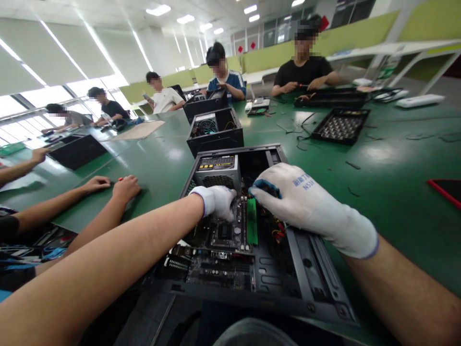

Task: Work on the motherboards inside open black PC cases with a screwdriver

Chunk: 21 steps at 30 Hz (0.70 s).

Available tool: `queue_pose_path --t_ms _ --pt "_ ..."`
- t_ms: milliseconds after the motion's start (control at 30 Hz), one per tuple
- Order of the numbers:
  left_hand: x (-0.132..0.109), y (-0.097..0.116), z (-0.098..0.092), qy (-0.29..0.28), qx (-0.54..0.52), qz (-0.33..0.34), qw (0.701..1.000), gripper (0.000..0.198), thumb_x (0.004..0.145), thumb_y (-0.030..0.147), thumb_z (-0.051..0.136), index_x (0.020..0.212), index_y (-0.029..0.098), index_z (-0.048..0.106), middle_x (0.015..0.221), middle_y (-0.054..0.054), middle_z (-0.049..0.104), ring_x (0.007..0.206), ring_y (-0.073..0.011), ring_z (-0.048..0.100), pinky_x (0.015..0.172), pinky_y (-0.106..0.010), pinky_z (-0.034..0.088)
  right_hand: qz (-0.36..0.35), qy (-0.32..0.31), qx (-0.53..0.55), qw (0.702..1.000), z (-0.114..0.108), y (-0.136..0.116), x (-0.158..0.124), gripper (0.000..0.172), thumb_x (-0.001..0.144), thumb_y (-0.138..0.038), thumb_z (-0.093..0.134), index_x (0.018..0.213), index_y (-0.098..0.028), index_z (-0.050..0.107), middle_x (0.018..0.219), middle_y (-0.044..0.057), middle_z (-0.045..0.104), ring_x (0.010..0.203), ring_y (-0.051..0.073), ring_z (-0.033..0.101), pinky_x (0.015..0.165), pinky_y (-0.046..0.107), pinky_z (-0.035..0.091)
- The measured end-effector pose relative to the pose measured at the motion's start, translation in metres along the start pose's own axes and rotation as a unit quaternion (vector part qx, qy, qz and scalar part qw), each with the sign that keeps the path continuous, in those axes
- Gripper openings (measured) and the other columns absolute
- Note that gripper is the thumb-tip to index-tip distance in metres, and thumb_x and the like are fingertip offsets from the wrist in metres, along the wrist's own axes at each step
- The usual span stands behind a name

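Note:
An open black computer case (306, 259) lies in front of me on the green table. Inside it are a motherboard (225, 233), a green memory stick (252, 221) standing in its slot, and a power supply (218, 168) at the far left. My left hand (219, 202), in a white glove, reaches onto the motherboard beside the power supply. Its fingers are bent down and together, the tips hidden. My gloved right hand (284, 192) is curled above the far end of the memory stick, thumb against fingers. What lies in its grip is hidden. Coloured cables (278, 231) run beneath it.
Two more open cases (216, 139) stand beyond mine. A black tray (340, 126) and loose wires lie at the far right. Co-workers sit around the table (396, 168), and another person's hands (124, 187) rest at the left. A red-edged black object (446, 190) lies far right.

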<state>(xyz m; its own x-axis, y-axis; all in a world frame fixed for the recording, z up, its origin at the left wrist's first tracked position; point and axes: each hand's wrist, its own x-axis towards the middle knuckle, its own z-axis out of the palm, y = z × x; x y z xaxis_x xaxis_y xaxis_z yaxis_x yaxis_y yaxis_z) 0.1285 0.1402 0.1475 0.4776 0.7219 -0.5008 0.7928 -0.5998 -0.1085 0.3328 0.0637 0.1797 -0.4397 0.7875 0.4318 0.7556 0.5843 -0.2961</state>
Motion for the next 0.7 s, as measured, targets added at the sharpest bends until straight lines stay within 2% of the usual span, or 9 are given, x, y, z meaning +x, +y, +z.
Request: queue_pose_path --t_ms 100,167,267,367,433,500,567,700 --pt "-0.005 0.002 -0.003 0.023 -0.021 0.003 0.999 0.063 0.086 0.050 0.066 0.135 0.011 0.062 0.130 -0.020 0.073 0.118 -0.0339 0.072 0.102 -0.039 0.056 0.003 0.017 0.019 1.000 0.001 -0.001 0.001 0.031 0.101 -0.043 0.056 0.099 -0.018 0.073 0.105 0.012 0.074 0.101 0.028 0.066 0.095 0.044 0.050" --pt "-0.010 0.002 -0.005 0.040 -0.036 0.004 0.999 0.053 0.094 0.049 0.055 0.130 0.011 0.064 0.128 -0.020 0.074 0.118 -0.0328 0.073 0.101 -0.039 0.057 0.022 0.070 0.032 0.997 0.004 0.001 -0.002 0.034 0.099 -0.046 0.058 0.110 -0.018 0.072 0.119 0.015 0.073 0.115 0.031 0.065 0.103 0.050 0.049" --pt "-0.021 0.002 -0.010 0.080 -0.056 0.020 0.995 0.049 0.099 0.052 0.045 0.124 0.015 0.067 0.128 -0.017 0.075 0.117 -0.0307 0.073 0.098 -0.037 0.057 0.107 0.146 0.054 0.982 0.007 0.010 -0.016 0.061 0.096 -0.057 0.060 0.140 -0.016 0.059 0.146 0.020 0.061 0.137 0.037 0.055 0.114 0.058 0.044" --pt "-0.034 0.002 -0.013 0.132 -0.069 0.037 0.988 0.045 0.101 0.050 0.042 0.118 0.016 0.066 0.123 -0.016 0.075 0.115 -0.0294 0.073 0.097 -0.036 0.056 0.216 0.101 0.105 0.965 0.008 0.022 -0.037 0.083 0.092 -0.066 0.060 0.157 -0.016 0.046 0.157 0.020 0.053 0.145 0.040 0.051 0.119 0.060 0.042" --pt "-0.043 0.003 -0.015 0.163 -0.074 0.042 0.983 0.038 0.102 0.044 0.043 0.114 0.015 0.064 0.119 -0.016 0.075 0.112 -0.0292 0.073 0.097 -0.036 0.055 0.269 0.057 0.160 0.948 0.008 0.026 -0.051 0.088 0.089 -0.071 0.062 0.159 -0.020 0.047 0.159 0.018 0.053 0.146 0.042 0.050 0.120 0.060 0.042" --pt "-0.054 0.005 -0.017 0.191 -0.080 0.050 0.977 0.032 0.103 0.038 0.043 0.113 0.015 0.062 0.117 -0.016 0.075 0.111 -0.0285 0.072 0.097 -0.036 0.055 0.278 0.039 0.233 0.931 0.009 0.024 -0.061 0.084 0.087 -0.072 0.062 0.156 -0.025 0.052 0.157 0.013 0.057 0.145 0.042 0.051 0.120 0.058 0.044" --pt "-0.071 0.005 -0.019 0.215 -0.086 0.061 0.971 0.026 0.103 0.034 0.044 0.112 0.016 0.059 0.116 -0.015 0.073 0.108 -0.0267 0.071 0.097 -0.035 0.054 0.258 0.042 0.309 0.915 0.009 0.017 -0.065 0.076 0.088 -0.069 0.062 0.153 -0.031 0.058 0.150 0.008 0.064 0.141 0.041 0.056 0.117 0.056 0.049" --pt "-0.128 0.006 -0.020 0.266 -0.127 0.092 0.951 0.016 0.103 0.032 0.046 0.103 0.021 0.057 0.109 -0.009 0.071 0.099 -0.0226 0.069 0.089 -0.032 0.053 0.242 0.050 0.382 0.891 0.011 0.002 -0.061 0.067 0.089 -0.064 0.062 0.149 -0.037 0.061 0.140 0.003 0.071 0.137 0.041 0.059 0.112 0.053 0.054"
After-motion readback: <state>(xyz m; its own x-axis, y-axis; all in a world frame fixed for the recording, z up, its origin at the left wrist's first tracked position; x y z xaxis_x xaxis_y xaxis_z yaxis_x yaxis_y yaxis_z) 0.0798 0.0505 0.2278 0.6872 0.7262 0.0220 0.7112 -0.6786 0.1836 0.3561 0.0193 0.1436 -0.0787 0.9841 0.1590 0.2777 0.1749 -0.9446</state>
